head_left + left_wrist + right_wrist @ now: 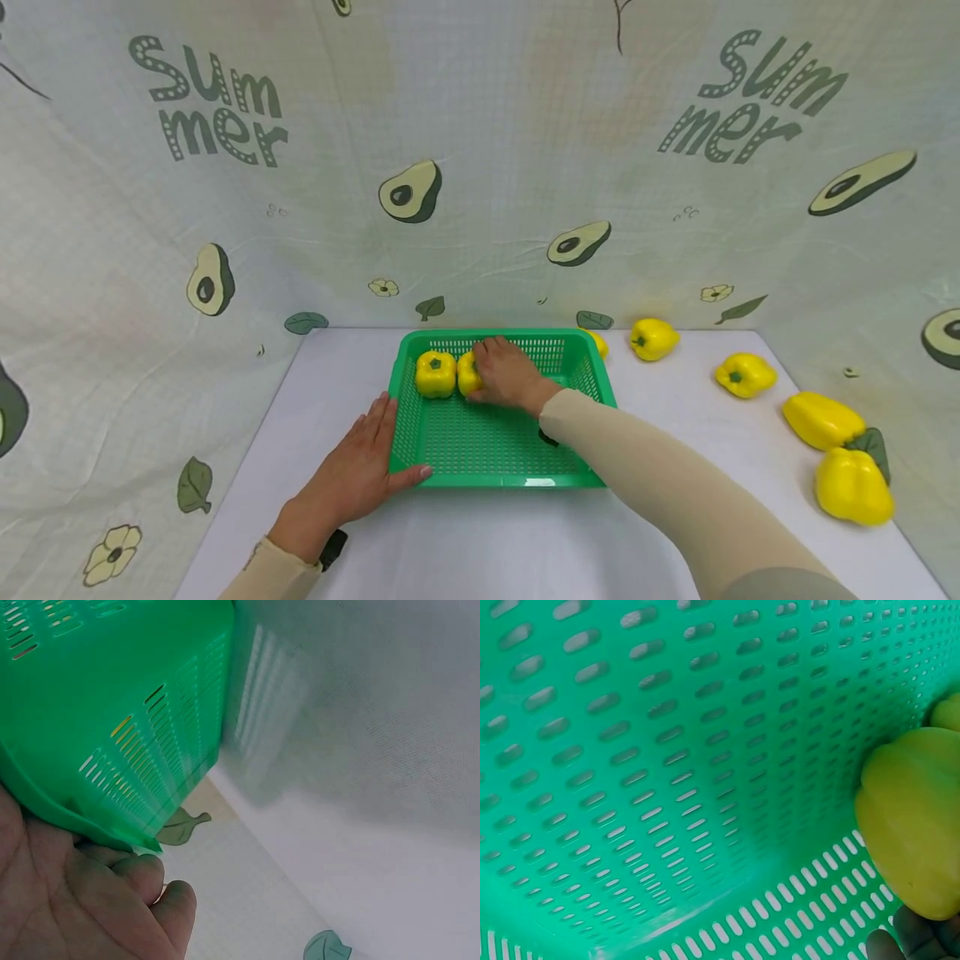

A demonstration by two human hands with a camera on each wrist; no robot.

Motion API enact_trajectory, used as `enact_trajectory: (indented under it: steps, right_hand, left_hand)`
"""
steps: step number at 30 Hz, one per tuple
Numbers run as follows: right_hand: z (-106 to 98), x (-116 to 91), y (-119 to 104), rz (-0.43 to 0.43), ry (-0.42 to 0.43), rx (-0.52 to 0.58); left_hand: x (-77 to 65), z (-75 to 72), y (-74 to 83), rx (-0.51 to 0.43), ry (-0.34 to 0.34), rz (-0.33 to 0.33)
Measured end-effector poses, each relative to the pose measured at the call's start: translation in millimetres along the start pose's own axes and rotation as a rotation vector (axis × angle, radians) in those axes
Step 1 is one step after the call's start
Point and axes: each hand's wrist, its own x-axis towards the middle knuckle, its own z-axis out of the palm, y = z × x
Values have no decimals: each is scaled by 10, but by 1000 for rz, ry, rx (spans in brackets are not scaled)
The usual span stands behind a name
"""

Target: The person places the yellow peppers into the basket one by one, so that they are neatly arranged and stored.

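Note:
A green plastic basket [480,454] with slotted walls stands on the table. My left hand [356,467] rests against its left side, fingers straight along the rim and thumb at the front corner. In the left wrist view, the palm lies right at the basket's rim [52,806]. Inside the basket, my right hand [512,375] grips a yellow bell pepper [467,375], partly hidden by the fingers. The right wrist view shows this pepper [911,821] close to the slotted wall, fingertips at its lower end. Another yellow bell pepper [436,377] sits upright in the back left corner.
Behind the basket's back right corner, a yellow pepper [600,343] is partly hidden. More yellow peppers lie along the table's right side, among them one at the back [654,339] and one near the right edge [853,487]. A printed cloth [495,167] hangs behind the table.

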Motion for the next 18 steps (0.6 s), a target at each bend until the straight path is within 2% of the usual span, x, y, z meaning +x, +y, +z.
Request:
enact_trajectory:
  steps: [10, 18]
  right_hand:
    - [29, -29, -31, 59, 15, 14]
    - [36, -46, -49, 70, 55, 16]
  left_hand:
    - [-11, 22, -3, -1, 2, 1]
    - [-15, 33, -18, 9, -2, 3]
